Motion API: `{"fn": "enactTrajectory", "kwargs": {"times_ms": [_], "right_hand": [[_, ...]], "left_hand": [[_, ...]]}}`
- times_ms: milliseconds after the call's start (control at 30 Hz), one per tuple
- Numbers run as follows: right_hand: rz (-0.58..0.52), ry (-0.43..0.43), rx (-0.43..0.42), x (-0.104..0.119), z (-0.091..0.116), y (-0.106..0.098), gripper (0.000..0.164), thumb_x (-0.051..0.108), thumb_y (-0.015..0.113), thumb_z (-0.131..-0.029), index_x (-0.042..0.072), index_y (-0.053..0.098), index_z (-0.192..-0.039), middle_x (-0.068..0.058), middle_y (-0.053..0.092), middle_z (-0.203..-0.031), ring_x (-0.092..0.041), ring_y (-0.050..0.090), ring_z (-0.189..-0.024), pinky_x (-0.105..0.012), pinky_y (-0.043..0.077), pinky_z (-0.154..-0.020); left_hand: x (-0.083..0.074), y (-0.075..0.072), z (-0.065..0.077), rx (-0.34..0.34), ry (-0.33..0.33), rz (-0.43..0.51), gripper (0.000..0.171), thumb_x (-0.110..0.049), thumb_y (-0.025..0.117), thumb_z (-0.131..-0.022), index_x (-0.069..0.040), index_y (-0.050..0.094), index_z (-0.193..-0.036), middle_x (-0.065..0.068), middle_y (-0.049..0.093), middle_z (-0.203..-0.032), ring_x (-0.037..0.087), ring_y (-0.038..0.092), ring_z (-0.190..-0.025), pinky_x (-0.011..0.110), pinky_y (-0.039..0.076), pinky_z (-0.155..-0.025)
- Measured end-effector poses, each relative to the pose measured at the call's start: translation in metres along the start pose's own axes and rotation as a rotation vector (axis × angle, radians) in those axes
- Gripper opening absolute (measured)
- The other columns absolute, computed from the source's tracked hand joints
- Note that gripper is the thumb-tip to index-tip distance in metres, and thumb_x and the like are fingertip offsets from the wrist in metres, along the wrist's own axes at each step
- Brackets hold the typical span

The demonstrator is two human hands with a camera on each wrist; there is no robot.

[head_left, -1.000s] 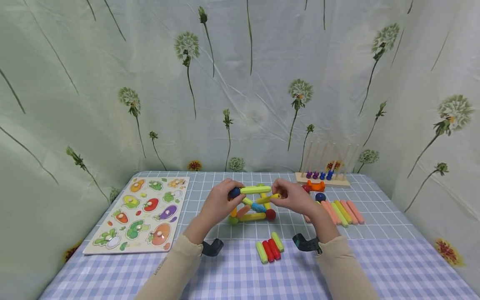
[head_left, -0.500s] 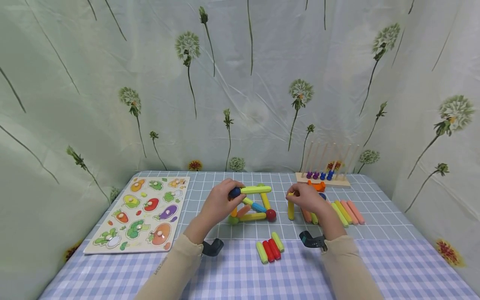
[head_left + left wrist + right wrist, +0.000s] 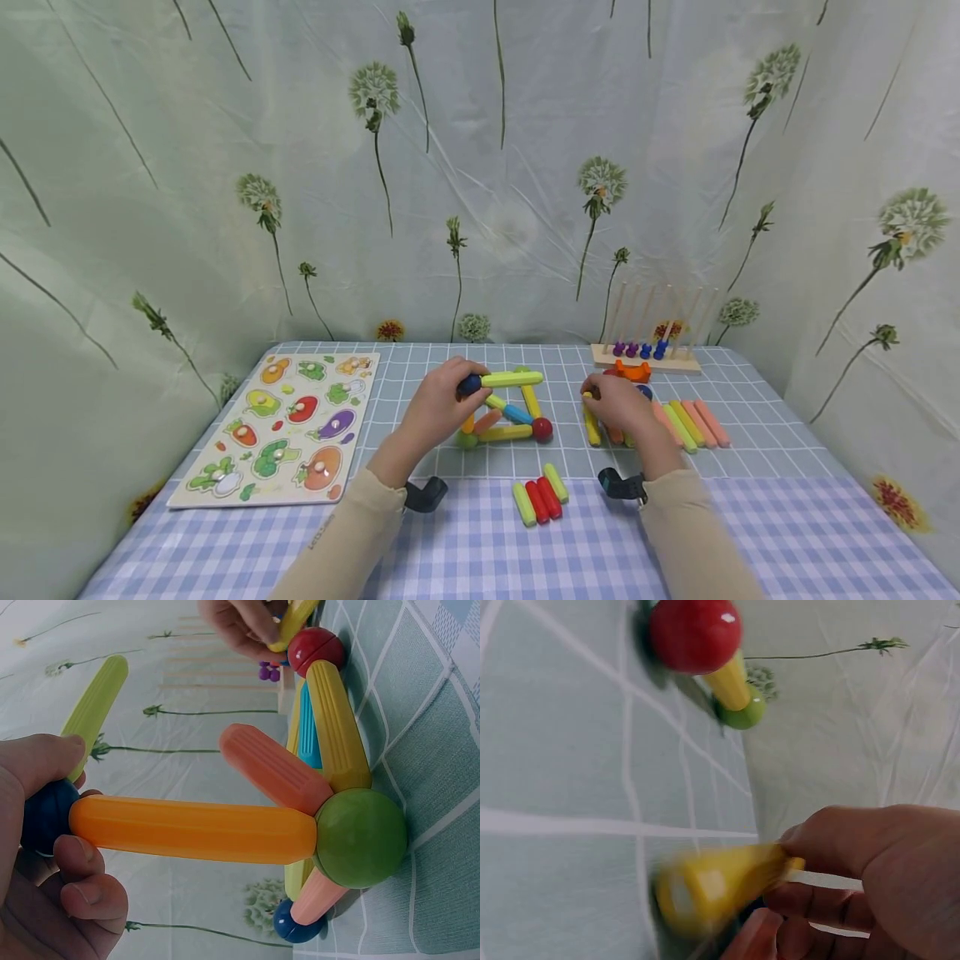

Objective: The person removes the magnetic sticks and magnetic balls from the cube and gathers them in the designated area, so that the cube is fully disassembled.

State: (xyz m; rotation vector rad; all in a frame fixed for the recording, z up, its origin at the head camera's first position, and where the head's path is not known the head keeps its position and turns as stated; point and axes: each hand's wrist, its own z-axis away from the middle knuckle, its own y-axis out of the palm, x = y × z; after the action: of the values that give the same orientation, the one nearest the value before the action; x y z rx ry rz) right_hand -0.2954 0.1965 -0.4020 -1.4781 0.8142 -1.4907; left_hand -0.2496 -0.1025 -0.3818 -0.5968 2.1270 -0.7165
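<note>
My left hand [image 3: 444, 398] grips a dark blue ball [image 3: 51, 816] at the top of an upright orange stick [image 3: 195, 829]. From that ball a lime stick [image 3: 512, 379] juts out to the right. The orange stick rises from a green ball [image 3: 361, 838], a corner of a frame of sticks and balls on the table. A red ball [image 3: 542, 429] forms another corner, joined to the green one by a yellow rod [image 3: 339, 724]. Further right, my right hand [image 3: 621, 402] pinches one end of a loose yellow stick [image 3: 591, 421], its other end low by the tabletop.
Salmon, lime and yellow sticks [image 3: 690, 425] lie in a row at right, near an orange piece [image 3: 633, 372] and a peg rack [image 3: 678, 364]. Several short lime and red sticks [image 3: 537, 502] lie in front. A vegetable puzzle board [image 3: 251, 383] is at left.
The right hand has carried the yellow stick away from the frame, rightward and down beside the row of sticks. The left hand keeps its hold on the blue ball.
</note>
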Motion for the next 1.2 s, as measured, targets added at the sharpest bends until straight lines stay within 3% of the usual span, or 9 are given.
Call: {"fn": "enactTrajectory", "kwargs": {"times_ms": [333,567,700,967,1200], "right_hand": [[0.007,-0.021,0.064,0.0,0.002,0.001,0.031,0.022,0.074,-0.089,0.014,0.063,-0.117,-0.007,0.06,-0.094,-0.021,0.055,-0.079,-0.029,0.05,-0.068],[0.022,0.022,0.076,-0.002,0.004,0.0,0.027,0.012,0.069,-0.09,0.013,0.064,-0.116,-0.01,0.063,-0.103,-0.023,0.056,-0.08,-0.029,0.048,-0.064],[0.006,-0.001,0.043,0.002,0.005,-0.004,0.026,0.014,0.067,-0.093,0.013,0.065,-0.118,-0.009,0.062,-0.101,-0.022,0.056,-0.08,-0.029,0.05,-0.066],[-0.106,-0.156,-0.071,0.023,0.011,-0.013,0.025,0.022,0.063,-0.097,0.015,0.064,-0.121,-0.007,0.066,-0.102,-0.02,0.056,-0.086,-0.033,0.052,-0.077],[-0.19,-0.305,-0.114,0.047,0.022,-0.018,0.025,0.022,0.065,-0.097,0.018,0.063,-0.122,-0.003,0.067,-0.1,-0.018,0.054,-0.074,-0.026,0.049,-0.066]], "left_hand": [[0.001,0.0,-0.001,-0.012,0.039,-0.007,0.023,-0.018,0.075,-0.09,-0.01,0.07,-0.111,0.002,0.065,-0.1,0.012,0.057,-0.081,0.028,0.057,-0.076],[0.001,0.0,-0.001,-0.009,0.045,0.003,0.022,-0.017,0.074,-0.091,-0.009,0.07,-0.111,0.003,0.065,-0.1,0.013,0.057,-0.081,0.027,0.057,-0.075],[0.001,-0.001,0.0,-0.008,0.037,-0.002,0.022,-0.017,0.074,-0.091,-0.009,0.069,-0.111,0.002,0.065,-0.101,0.013,0.057,-0.082,0.027,0.057,-0.077],[0.0,0.0,0.0,-0.011,0.032,0.001,0.023,-0.017,0.075,-0.09,-0.01,0.069,-0.111,0.002,0.065,-0.1,0.013,0.058,-0.083,0.028,0.058,-0.078],[0.0,0.0,0.0,-0.004,0.02,0.008,0.024,-0.017,0.075,-0.09,-0.009,0.069,-0.112,0.002,0.066,-0.101,0.014,0.059,-0.084,0.029,0.058,-0.079]]}}
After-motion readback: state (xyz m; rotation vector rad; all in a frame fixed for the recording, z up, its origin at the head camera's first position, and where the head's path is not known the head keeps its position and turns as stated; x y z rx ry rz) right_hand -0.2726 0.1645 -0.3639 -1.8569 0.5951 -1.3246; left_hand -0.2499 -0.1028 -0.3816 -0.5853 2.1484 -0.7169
